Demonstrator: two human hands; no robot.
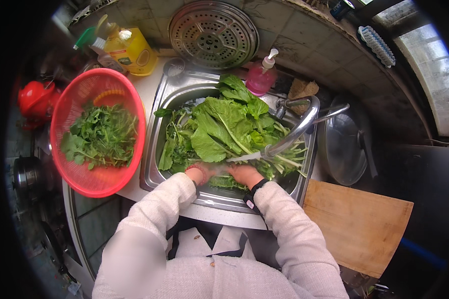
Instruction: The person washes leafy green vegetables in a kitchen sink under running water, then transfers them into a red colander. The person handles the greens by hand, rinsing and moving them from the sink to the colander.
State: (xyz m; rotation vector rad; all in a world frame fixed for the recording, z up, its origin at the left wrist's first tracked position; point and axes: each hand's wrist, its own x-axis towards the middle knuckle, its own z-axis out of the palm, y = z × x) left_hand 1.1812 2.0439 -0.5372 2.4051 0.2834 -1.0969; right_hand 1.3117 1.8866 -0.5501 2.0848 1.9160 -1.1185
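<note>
Inside the sink (217, 202), the left hand (202, 172) and right hand (244, 174) were among leafy greens (217, 127) (whether gripping, one could not tell); gentle, gradual loosening seemed wise.

A rectangular steel sink (148, 174) is set into the pale tabletop (224, 218); a round red plastic colander (92, 182) sits left, a flat brown wooden board (356, 224) right.

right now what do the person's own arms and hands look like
The left sleeve and right sleeve are pale, cream-like and woolly-looking. The left hand is ungloved, with a reddish bracelet near the wrist; the right hand is ungloved too, with a black band at the wrist.
</note>
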